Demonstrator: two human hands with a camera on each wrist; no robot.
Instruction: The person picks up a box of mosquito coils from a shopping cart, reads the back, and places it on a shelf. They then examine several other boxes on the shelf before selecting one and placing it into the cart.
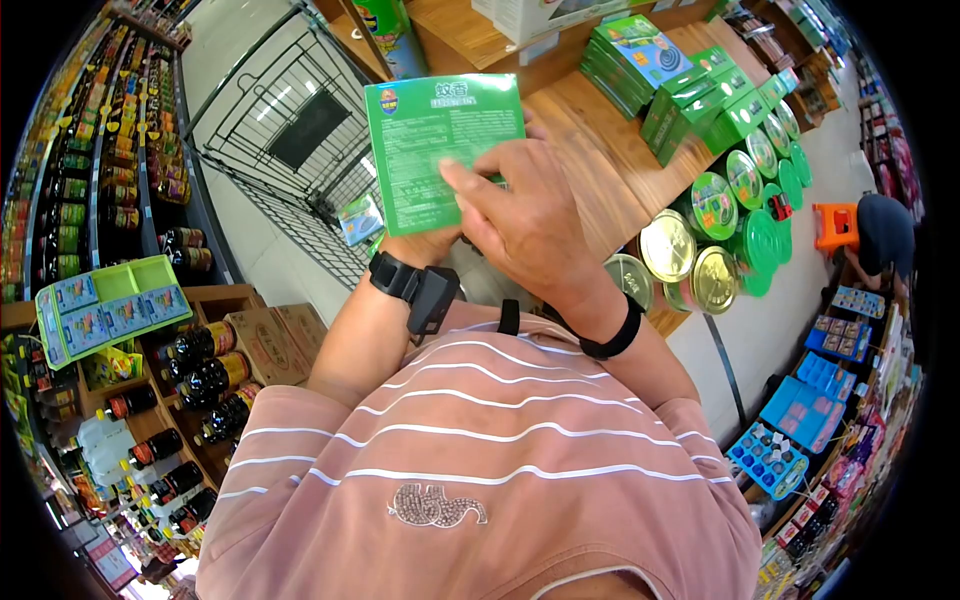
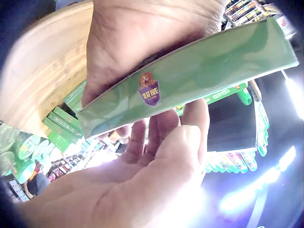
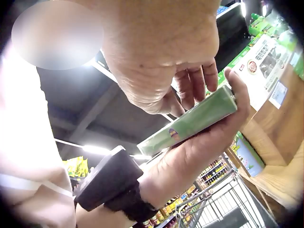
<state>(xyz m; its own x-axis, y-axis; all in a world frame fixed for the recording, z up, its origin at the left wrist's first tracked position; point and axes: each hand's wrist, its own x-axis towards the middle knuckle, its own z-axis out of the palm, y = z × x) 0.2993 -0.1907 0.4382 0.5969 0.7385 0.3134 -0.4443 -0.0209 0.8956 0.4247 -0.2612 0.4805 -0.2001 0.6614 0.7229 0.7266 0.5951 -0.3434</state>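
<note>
Box point(image 1: 430, 140), green, thin and nearly square in its printed face, is held up in front of the person's chest, beyond the left edge of the wooden table point(image 1: 600, 165) and between it and a wire shopping cart point(image 1: 308, 130). The printed face is turned up toward the person's head and shows no clear long axis; the slim side, seen from the right wrist, runs along the left hand point(image 3: 204, 137) from the wrist toward the fingertips.

Both hands are at the box, one on each side of it. The left hand is underneath, the nearer and bearing one, its fingers curled round the far side to grip it. The right hand point(image 1: 525, 205) comes over the top from the right, loosely bent and gripping nothing, with a fingertip over the middle of the print; it seems to touch, though the angle makes contact hard to confirm.

Round tins point(image 1: 668, 243) stand by the table's near right corner. Green cartons point(image 1: 683, 117) are stacked farther back, toward its right edge.
</note>
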